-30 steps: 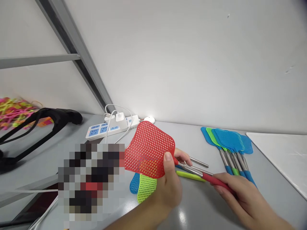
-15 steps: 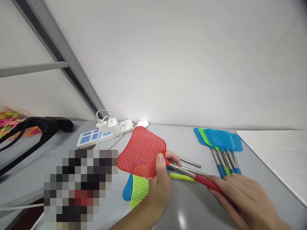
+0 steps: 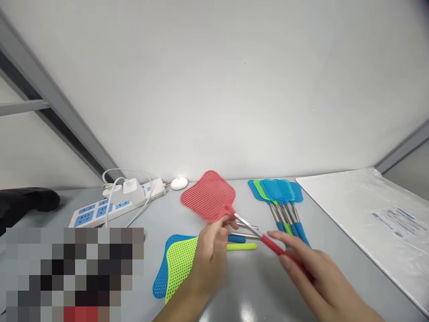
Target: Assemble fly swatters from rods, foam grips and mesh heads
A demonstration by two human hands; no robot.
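Observation:
A red fly swatter (image 3: pixel 208 197) with a mesh head and metal shaft is held up in both hands, tilted with its head to the upper left. My left hand (image 3: pixel 209 252) pinches it at the neck just below the head. Around its red grip my right hand (image 3: pixel 318 275) is closed. Beneath the left forearm lie a lime green fly swatter (image 3: pixel 181 259) and a blue fly swatter (image 3: pixel 160 279), partly hidden. Metal shafts (image 3: pixel 246 235) lie behind the left hand. To the right, several blue and green fly swatters (image 3: pixel 276 190) overlap in a fanned pile.
A white power strip (image 3: pixel 100 213) with plugged chargers (image 3: pixel 132 190) and looping cables lies at left. Beside it sits a small white round device (image 3: pixel 179 183). A black curved object (image 3: pixel 30 203) reaches in from the left edge. A plastic-wrapped white panel (image 3: pixel 362 214) lies at right.
The view has turned right. The red swatter's head has turned and moved back, away from me. My left hand has shifted from the head's edge to the neck.

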